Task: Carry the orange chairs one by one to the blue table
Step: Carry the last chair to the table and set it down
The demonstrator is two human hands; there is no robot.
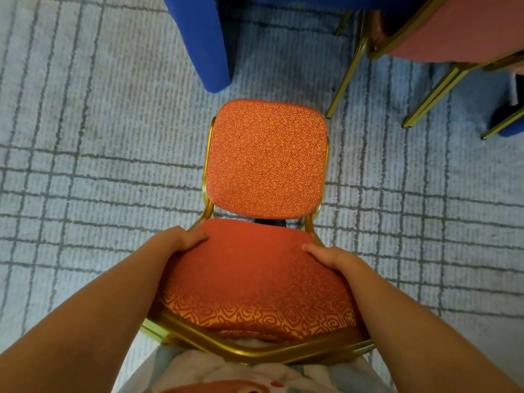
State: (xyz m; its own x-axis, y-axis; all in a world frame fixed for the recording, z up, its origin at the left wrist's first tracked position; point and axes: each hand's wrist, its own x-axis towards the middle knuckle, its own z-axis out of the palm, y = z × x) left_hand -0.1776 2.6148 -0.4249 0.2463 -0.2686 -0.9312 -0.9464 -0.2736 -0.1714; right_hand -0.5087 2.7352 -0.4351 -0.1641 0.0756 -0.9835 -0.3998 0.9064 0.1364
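Both forearms reach forward and down, and the hands are clamped on: the left hand (181,239) grips the left edge of the seat, thumb on top, and the right hand (329,255) mirrors it on the right edge. The orange chair (255,279) sits tight against the person's body, its backrest (266,157) pointing away; whether its legs touch the carpet (99,137) cannot be told. There is open carpet left and right. Ahead, the blue bench (207,38) hangs its cloth near the backrest, and a second orange chair (453,29) stands beside it at far right.
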